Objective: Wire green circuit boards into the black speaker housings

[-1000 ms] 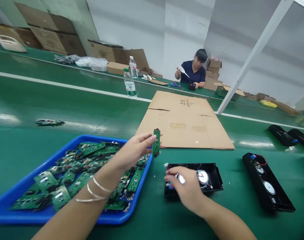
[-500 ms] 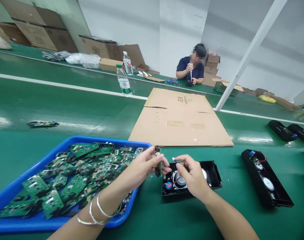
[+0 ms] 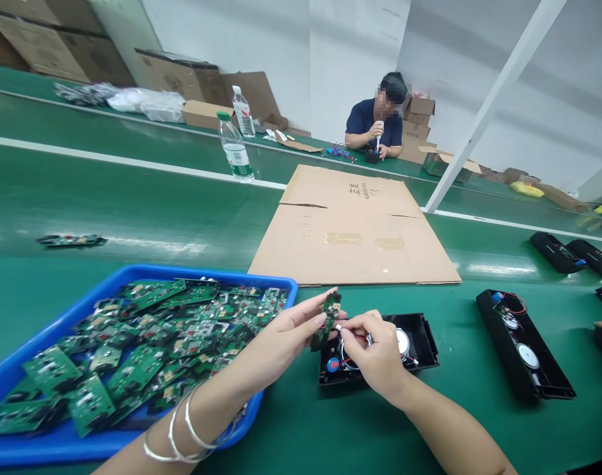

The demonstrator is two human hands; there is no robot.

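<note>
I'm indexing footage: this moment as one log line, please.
left hand: holding circuit board | right hand: pinching white connector nearby | open black casing: below right hand | blue tray: piled with more boards

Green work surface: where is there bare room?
Bare patches: between the speaker housing under the right hand and the housing right of it; between the green-capped bottle and blue tray. The cardboard sheet looks mostly bare. Crowded: the tray, heaped with circuit boards, and around the left hand.

Live count: one circuit board (image 3: 333,306) held, one lone board (image 3: 72,241) lying apart, one blue tray (image 3: 48,456) of boards too jumbled to count! Two bottles (image 3: 236,156), at least four black cases (image 3: 423,342)!
</note>
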